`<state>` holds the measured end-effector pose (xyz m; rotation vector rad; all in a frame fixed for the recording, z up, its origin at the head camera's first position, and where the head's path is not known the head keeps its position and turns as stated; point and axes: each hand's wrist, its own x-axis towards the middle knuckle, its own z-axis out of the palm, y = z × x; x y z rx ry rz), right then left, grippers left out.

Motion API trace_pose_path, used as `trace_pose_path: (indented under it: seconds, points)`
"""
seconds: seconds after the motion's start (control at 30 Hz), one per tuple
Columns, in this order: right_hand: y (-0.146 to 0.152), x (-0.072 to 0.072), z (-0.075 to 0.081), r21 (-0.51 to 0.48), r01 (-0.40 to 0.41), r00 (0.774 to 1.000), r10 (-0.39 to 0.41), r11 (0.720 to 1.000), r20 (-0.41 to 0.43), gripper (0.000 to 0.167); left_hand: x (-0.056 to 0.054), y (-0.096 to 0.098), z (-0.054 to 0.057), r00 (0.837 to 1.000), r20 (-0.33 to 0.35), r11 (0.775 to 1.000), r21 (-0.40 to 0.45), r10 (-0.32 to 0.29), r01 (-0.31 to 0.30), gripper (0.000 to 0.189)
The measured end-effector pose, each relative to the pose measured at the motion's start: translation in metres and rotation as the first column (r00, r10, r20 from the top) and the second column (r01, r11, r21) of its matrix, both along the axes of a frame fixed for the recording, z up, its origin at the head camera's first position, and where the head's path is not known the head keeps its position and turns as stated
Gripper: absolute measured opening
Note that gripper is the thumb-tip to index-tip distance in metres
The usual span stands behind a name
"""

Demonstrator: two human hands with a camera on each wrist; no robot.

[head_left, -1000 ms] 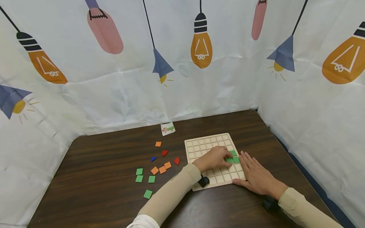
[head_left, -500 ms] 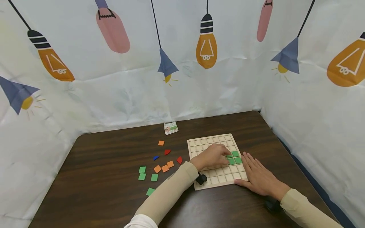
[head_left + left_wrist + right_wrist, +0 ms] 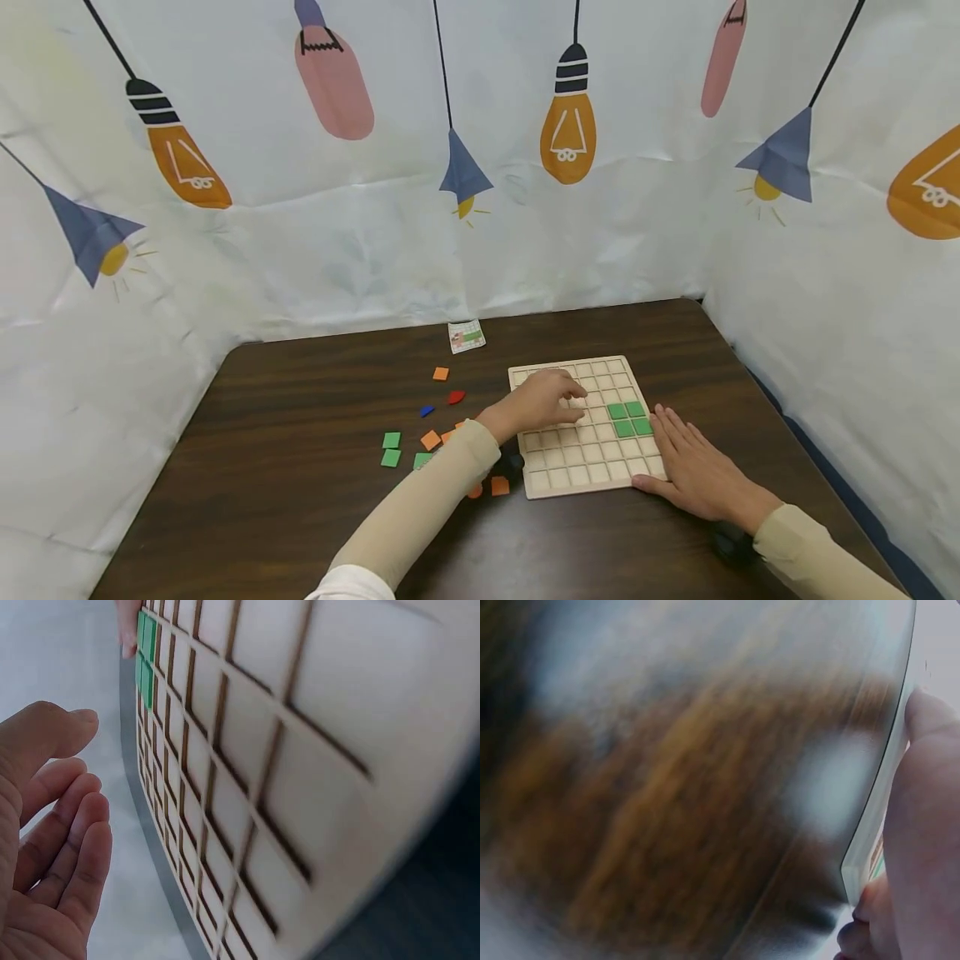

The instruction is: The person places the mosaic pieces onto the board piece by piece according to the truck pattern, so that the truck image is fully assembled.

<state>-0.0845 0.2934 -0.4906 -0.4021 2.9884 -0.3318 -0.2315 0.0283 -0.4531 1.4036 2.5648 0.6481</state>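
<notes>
Green loose squares (image 3: 391, 457) lie left of the board (image 3: 577, 477), nearer the empty, relaxed left hand (image 3: 534, 403) than the flat, straight-fingered right hand (image 3: 697, 471)

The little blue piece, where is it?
In the head view, the blue piece lies on the table, left of the board, near a red piece.
</notes>
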Motion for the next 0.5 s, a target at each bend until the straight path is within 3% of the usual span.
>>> trace_pose_path:
  seconds: [0.3,0.5]
  points:
    - [0.0,0.0,0.0,-0.021,-0.004,1.0,0.005,1.0,0.025,0.104,0.0,-0.048,0.003,0.999,-0.014,0.999,-0.005,0.041,-0.041,0.034]
    - [0.0,-0.001,-0.003,-0.037,-0.004,0.999,0.005,0.999,0.033,0.106,-0.004,-0.084,0.006,0.996,0.01,0.996,0.019,0.091,-0.091,0.035]
